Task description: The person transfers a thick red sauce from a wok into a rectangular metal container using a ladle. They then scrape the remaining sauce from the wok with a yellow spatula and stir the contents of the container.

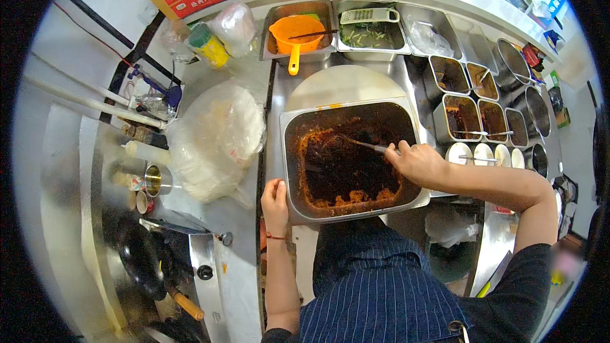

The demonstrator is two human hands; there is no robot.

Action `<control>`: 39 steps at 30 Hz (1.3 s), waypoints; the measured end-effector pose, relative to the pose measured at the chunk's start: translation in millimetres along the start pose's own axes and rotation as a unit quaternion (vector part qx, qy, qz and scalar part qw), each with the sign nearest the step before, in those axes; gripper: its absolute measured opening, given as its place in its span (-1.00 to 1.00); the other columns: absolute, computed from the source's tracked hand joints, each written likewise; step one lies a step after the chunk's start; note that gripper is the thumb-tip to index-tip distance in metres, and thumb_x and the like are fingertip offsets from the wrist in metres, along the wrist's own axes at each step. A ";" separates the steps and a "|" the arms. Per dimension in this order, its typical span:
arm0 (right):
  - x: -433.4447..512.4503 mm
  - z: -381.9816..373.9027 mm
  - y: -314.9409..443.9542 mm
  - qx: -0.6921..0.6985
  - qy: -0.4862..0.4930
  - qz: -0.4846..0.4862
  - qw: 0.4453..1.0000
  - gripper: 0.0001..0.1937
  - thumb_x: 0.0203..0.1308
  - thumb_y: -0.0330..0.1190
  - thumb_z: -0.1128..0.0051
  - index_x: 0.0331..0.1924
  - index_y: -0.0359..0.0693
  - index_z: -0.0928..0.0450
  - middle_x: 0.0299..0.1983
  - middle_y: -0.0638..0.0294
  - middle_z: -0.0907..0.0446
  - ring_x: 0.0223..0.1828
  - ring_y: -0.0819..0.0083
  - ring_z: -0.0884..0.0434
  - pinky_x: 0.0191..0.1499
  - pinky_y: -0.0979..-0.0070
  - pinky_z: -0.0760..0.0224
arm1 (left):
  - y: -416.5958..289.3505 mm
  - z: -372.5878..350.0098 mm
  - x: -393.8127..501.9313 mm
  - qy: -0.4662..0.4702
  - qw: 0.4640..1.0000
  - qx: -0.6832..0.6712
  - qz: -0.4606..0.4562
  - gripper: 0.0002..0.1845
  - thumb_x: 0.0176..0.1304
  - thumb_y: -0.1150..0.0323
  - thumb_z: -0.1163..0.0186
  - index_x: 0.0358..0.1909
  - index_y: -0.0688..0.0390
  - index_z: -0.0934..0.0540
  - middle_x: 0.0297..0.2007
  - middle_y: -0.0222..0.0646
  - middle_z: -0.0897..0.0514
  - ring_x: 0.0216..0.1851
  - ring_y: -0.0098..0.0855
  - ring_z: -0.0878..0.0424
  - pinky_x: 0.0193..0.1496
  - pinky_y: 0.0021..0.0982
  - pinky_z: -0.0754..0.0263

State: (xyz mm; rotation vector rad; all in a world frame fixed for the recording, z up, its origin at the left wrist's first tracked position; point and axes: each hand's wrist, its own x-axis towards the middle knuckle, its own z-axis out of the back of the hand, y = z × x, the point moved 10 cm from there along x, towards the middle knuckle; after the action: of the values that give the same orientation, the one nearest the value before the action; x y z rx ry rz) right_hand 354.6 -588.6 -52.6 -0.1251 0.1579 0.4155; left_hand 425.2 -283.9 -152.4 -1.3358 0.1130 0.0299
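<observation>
A deep rectangular stainless-steel pan (291, 202) stands before me, holding dark, oily sauce (350, 171) with reddish-brown residue along its walls. My left hand (275, 202) grips the pan's left rim near the front corner. In my right hand (419, 162) is the handle of a long metal utensil (364, 144), which slants left into the pan. Its head is dipped in the sauce, so its exact shape is hard to tell. Behind the pan, partly covered by it, shows a round cream-coloured board (348, 83).
An orange strainer (298, 33) and a white grater (369, 15) rest on steel pans at the back. Several sauce containers (460, 116) with spoons stand right. Leftward lies a plastic-wrapped white bundle (219, 138); a black wok (140, 259) sits lower left.
</observation>
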 end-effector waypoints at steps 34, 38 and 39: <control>-17.6 -32.4 57.4 0.505 0.339 -0.259 0.751 -0.78 0.15 -0.39 -0.07 -0.36 -0.45 -0.57 -0.56 0.03 -0.56 -0.53 0.29 -0.61 -0.52 0.32 -0.47 | 3.1 0.4 4.8 0.104 0.986 -0.126 0.018 -0.84 0.30 0.39 -0.22 -0.40 0.26 -0.55 -0.46 -0.56 -0.52 -0.38 -0.70 -0.39 -0.29 -0.62 -0.30; -17.6 -45.1 66.8 0.642 0.309 -0.286 0.641 -0.82 0.26 -0.40 -0.05 -0.30 -0.40 -0.54 -0.57 0.24 -0.46 -0.68 0.56 -0.38 -0.71 0.55 -0.21 | -1.4 -1.5 2.3 0.107 0.985 -0.133 0.021 -0.85 0.32 0.39 -0.19 -0.40 0.22 -0.55 -0.45 -0.60 -0.49 -0.39 -0.72 -0.35 -0.31 -0.64 -0.24; -23.2 -52.3 66.9 0.677 0.299 -0.313 0.595 -0.83 0.28 -0.41 -0.03 -0.28 -0.39 -0.52 -0.56 0.25 -0.45 -0.69 0.59 -0.35 -0.74 0.59 -0.14 | 0.0 -2.0 2.1 0.107 0.985 -0.137 0.023 -0.86 0.32 0.39 -0.19 -0.39 0.22 -0.55 -0.45 -0.60 -0.49 -0.39 -0.73 -0.35 -0.31 -0.64 -0.24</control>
State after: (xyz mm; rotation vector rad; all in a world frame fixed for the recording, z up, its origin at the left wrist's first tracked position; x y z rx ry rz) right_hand 299.5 -545.0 -105.6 1.2127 1.0344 -0.5737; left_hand 427.2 -285.9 -153.1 -1.6096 0.3314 -0.0608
